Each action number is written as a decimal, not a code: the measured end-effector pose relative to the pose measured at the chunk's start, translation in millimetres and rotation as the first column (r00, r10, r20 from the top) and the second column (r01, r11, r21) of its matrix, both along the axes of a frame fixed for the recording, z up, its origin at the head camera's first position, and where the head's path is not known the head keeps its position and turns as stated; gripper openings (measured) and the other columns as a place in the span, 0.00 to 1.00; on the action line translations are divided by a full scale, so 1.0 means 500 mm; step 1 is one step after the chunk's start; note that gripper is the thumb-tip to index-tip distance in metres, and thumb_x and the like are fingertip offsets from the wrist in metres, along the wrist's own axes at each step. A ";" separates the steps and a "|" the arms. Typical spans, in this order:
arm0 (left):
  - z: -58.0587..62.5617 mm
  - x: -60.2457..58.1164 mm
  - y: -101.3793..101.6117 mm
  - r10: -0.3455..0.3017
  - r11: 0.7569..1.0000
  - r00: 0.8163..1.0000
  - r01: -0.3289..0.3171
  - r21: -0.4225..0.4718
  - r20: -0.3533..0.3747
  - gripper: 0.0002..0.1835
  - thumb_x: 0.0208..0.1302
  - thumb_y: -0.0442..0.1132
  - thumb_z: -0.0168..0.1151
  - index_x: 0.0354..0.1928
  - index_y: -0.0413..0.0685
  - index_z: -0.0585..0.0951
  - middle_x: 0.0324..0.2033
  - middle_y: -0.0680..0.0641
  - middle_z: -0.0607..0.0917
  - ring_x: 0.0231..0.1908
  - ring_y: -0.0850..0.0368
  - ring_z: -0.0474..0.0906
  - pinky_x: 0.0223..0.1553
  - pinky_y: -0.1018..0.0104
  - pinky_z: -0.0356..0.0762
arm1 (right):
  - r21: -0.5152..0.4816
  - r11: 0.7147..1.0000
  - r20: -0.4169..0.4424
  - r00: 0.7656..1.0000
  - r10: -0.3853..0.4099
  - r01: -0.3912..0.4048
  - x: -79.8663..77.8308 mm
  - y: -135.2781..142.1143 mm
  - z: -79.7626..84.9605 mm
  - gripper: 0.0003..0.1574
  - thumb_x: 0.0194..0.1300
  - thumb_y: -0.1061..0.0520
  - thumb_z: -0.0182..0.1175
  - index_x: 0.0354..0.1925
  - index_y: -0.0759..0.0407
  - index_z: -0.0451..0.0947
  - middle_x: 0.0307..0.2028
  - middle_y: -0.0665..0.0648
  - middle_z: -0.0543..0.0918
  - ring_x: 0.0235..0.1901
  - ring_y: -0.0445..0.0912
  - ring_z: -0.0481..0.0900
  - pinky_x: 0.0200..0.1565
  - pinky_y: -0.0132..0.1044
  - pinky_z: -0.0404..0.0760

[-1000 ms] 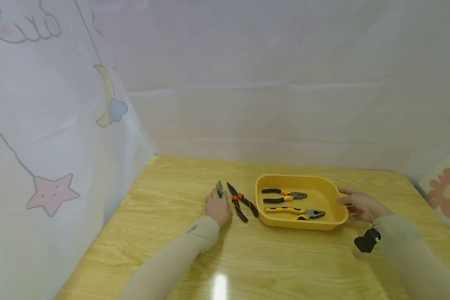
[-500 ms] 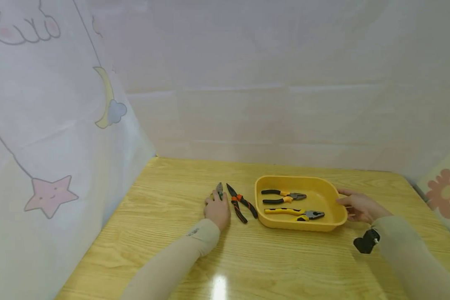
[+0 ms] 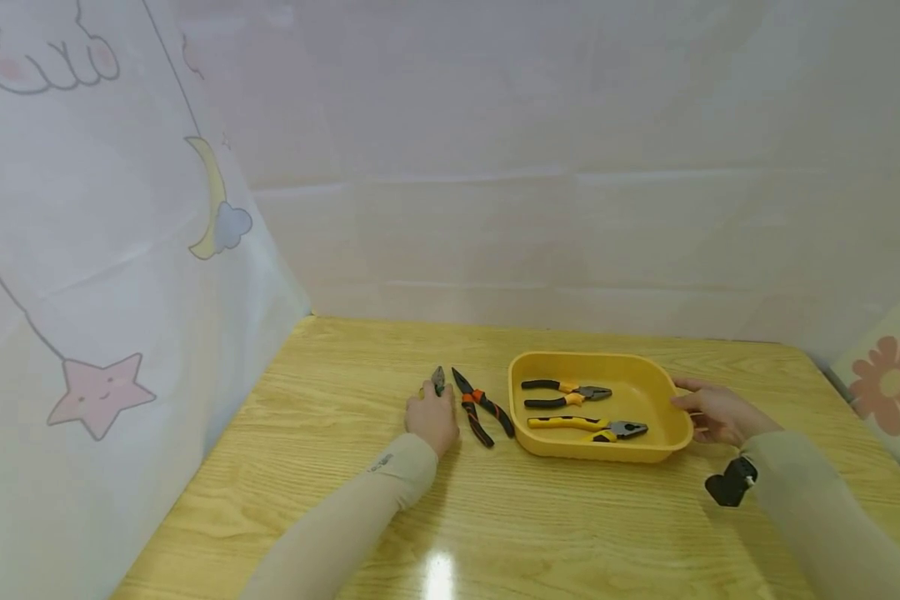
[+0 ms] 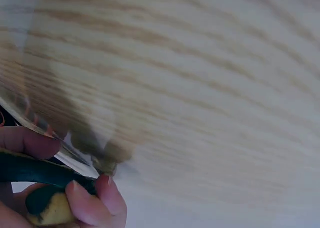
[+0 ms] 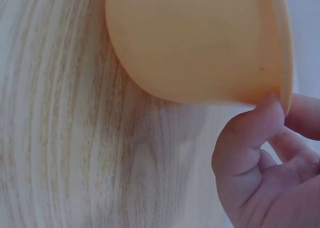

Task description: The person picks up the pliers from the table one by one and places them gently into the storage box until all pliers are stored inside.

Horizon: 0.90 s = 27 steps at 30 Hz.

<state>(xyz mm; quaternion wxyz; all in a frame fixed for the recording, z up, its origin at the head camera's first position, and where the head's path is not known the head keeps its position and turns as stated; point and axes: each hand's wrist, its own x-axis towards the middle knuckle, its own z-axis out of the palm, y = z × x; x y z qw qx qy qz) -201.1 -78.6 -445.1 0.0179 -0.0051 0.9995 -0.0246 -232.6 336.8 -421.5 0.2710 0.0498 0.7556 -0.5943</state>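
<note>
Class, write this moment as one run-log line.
left grip: holds green-handled pliers; right grip: pinches yellow tray; in tray: two pliers; on table: orange-black pliers

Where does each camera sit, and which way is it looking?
Head: on the person's head, facing forward and down at the wooden table; both sleeves, the left hand and right hand show.
Left wrist: on that wrist, looking at the green-and-yellow pliers; the left hand shows, gripping the handles.
Right wrist: on that wrist, looking at one end of the yellow tray; the right hand shows, pinching the rim.
Shared: head and left wrist both see the pliers; head and right wrist both see the tray.
</note>
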 end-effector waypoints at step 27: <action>0.073 0.047 -0.081 -0.276 0.950 0.890 0.311 0.041 -0.362 0.33 0.54 0.36 0.67 0.65 0.56 0.75 0.58 0.35 0.73 0.21 0.51 0.68 0.12 0.71 0.61 | 0.008 1.000 -0.006 1.000 -0.003 0.003 0.001 -0.004 -0.003 0.44 0.76 0.59 0.46 0.76 0.63 0.31 0.38 0.52 0.78 0.30 0.45 0.75 0.31 0.35 0.77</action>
